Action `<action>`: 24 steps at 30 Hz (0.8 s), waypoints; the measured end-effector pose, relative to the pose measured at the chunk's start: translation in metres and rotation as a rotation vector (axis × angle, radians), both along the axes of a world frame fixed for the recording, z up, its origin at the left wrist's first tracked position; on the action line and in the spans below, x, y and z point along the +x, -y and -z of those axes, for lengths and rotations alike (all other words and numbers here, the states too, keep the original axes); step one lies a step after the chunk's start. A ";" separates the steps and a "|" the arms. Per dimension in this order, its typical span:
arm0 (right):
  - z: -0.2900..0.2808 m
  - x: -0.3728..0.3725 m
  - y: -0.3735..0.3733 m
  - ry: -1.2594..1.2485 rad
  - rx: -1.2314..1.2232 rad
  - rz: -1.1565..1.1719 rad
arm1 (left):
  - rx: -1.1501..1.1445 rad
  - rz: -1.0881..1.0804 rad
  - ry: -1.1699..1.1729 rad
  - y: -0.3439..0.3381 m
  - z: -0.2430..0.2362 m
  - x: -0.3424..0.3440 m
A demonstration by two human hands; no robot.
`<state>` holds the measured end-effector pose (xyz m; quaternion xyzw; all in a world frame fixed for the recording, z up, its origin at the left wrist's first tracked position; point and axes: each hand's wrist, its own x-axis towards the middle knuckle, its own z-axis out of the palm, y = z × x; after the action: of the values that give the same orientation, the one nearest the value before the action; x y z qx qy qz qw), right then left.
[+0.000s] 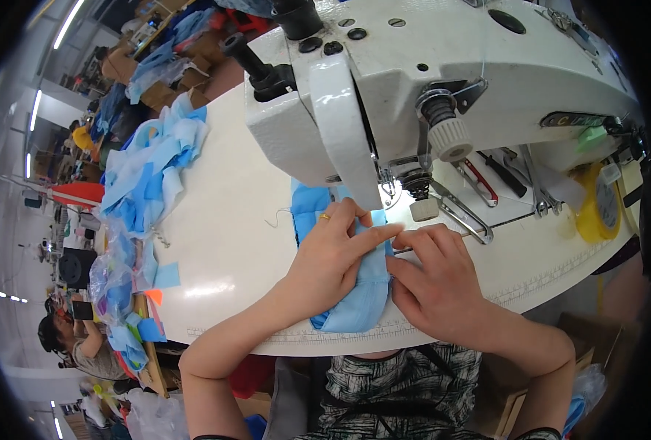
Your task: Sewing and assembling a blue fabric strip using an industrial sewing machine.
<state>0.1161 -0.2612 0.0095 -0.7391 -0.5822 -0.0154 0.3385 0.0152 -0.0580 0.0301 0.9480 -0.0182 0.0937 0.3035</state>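
Note:
A light-blue fabric piece point(353, 309) with stitched seams lies on the white table, its far end beneath the head of the white sewing machine point(289, 125). My left hand point(330, 253), a ring on one finger, presses on the cloth with curled fingers just in front of the presser foot and needle point(388, 192). At the fabric's right edge, my right hand point(437, 275) is closed, thumb and fingertips pinched on the cloth. The two hands' fingertips nearly meet. The fabric under my left palm is hidden.
Blue and white cloth pieces point(153, 172) are heaped along the table's left side. Tweezers point(461, 213), red-handled snips point(479, 182), wrenches point(536, 187) and a yellow tape roll point(598, 205) lie at right. A ruler strip point(281, 337) follows the near edge. Another person point(83, 341) sits far left.

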 end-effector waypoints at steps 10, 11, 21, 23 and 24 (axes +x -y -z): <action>0.000 0.000 -0.003 0.056 0.018 0.030 | -0.339 -0.312 0.180 0.000 0.014 -0.009; 0.000 0.001 -0.004 0.058 0.018 0.033 | -0.393 -0.309 0.156 0.001 0.015 -0.009; 0.003 -0.002 -0.008 0.168 0.013 0.020 | -0.332 -0.265 0.190 0.002 0.015 -0.010; 0.002 -0.003 -0.006 0.244 -0.002 0.062 | -0.327 -0.253 0.178 0.003 0.013 -0.010; 0.001 -0.003 -0.005 0.236 -0.008 0.062 | -0.317 -0.243 0.165 0.004 0.011 -0.010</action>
<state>0.1128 -0.2561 0.0086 -0.7512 -0.5949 -0.1105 0.2639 0.0054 -0.0623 0.0195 0.8727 0.0863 0.2086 0.4329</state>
